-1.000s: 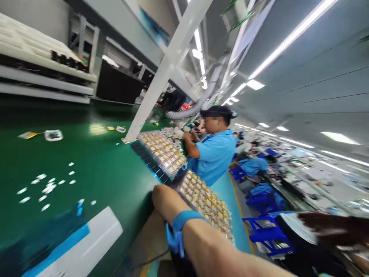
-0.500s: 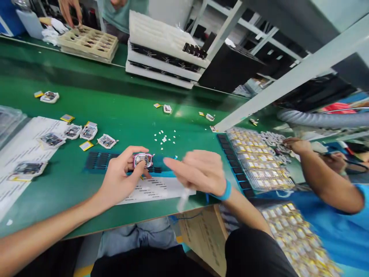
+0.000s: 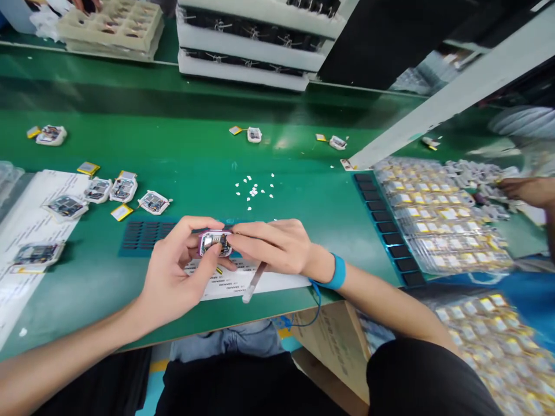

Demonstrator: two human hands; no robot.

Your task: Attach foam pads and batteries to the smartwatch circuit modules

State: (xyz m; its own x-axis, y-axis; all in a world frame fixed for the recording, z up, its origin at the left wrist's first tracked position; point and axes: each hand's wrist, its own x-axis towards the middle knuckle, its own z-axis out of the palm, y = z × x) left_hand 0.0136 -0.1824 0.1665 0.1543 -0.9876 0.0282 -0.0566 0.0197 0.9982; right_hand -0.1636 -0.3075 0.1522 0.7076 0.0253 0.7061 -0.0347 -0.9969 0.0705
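My left hand (image 3: pixel 180 271) is closed around a small device housing (image 3: pixel 211 238) with a white rim, a reddish-purple edge and an exposed circuit board, thumb on its face. My right hand (image 3: pixel 275 245), wearing a blue wrist strap (image 3: pixel 339 271), has its fingertips at the housing's right edge. A translucent stick-like tool (image 3: pixel 252 284) is tucked in the right hand and points down out of the palm; its other end is hidden. Below both hands lies a printed white sheet (image 3: pixel 277 281). Small white pieces (image 3: pixel 254 190) lie scattered just beyond the hands.
Several open housings with circuit boards (image 3: pixel 124 186) and yellow-edged batteries (image 3: pixel 122 212) lie at left. A blue strip of black pads (image 3: pixel 384 222) and clear trays of parts (image 3: pixel 437 214) are on the right, near a co-worker's hand (image 3: pixel 526 190). A white post (image 3: pixel 433 95) rises beyond.
My right hand has moved left and down to the housing; before, it was apart from it and blurred. The left hand still holds the housing. The view has tipped downward.
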